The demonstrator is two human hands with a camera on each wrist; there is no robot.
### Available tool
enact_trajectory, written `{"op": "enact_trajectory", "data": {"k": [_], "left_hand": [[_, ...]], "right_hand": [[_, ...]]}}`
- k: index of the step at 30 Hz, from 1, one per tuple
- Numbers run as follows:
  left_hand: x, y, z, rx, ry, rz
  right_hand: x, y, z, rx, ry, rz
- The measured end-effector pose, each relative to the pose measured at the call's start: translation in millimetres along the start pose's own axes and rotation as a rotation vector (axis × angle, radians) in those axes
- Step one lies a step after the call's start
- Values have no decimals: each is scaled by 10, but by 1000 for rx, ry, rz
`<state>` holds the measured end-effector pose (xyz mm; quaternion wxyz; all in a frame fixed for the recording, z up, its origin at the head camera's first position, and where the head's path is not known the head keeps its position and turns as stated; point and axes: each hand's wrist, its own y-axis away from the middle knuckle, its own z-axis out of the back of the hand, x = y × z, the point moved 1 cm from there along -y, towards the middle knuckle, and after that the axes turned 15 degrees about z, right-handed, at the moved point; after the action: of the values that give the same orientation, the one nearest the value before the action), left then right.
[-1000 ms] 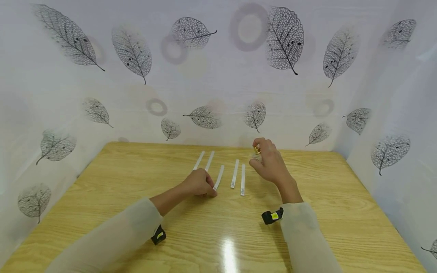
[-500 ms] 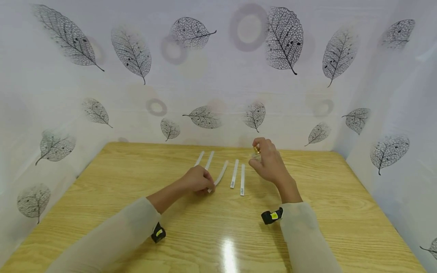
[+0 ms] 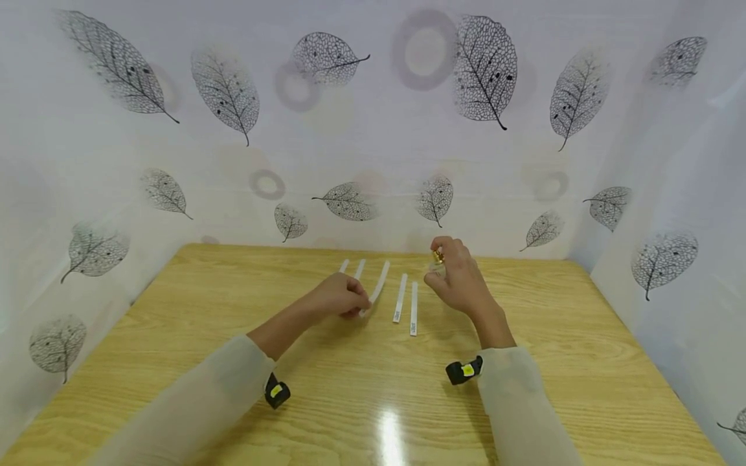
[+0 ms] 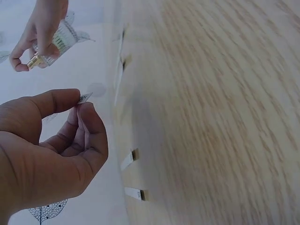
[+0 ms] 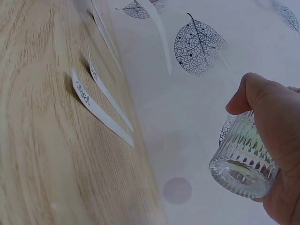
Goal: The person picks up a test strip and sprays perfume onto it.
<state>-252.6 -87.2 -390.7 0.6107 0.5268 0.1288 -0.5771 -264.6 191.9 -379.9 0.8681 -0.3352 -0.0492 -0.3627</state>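
My left hand (image 3: 340, 294) pinches the near end of a white paper test strip (image 3: 381, 279) between thumb and forefinger. The strip is raised off the table, its far end slanting up toward the right hand. My right hand (image 3: 460, 278) grips a ribbed clear glass perfume bottle (image 5: 243, 159) with a gold spray top (image 3: 437, 255). In the left wrist view a finger lies at that gold top (image 4: 35, 61). The bottle is held above the table, mostly covered by the hand in the head view; the right wrist view shows its base.
Two printed strips, one (image 3: 399, 298) and another (image 3: 414, 309), lie between the hands. Two more strips, one (image 3: 360, 268) beside another (image 3: 344, 265), lie partly hidden behind my left hand. A leaf-patterned white cloth (image 3: 373, 129) stands round the wooden table (image 3: 350, 414).
My left hand has lifted the middle strip from the table and moved it slightly away from me, its far end rising. My right hand and the bottle have stayed in place.
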Motion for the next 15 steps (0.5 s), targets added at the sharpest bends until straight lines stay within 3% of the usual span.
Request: {"op": "enact_trajectory", "data": {"k": [8, 15], "left_hand": [[-140, 53, 114, 60, 153, -34], [-266, 94, 137, 107, 180, -95]], "right_hand": [[-13, -3, -18, -25, 15, 26], [-16, -7, -12, -34, 29, 39]]}}
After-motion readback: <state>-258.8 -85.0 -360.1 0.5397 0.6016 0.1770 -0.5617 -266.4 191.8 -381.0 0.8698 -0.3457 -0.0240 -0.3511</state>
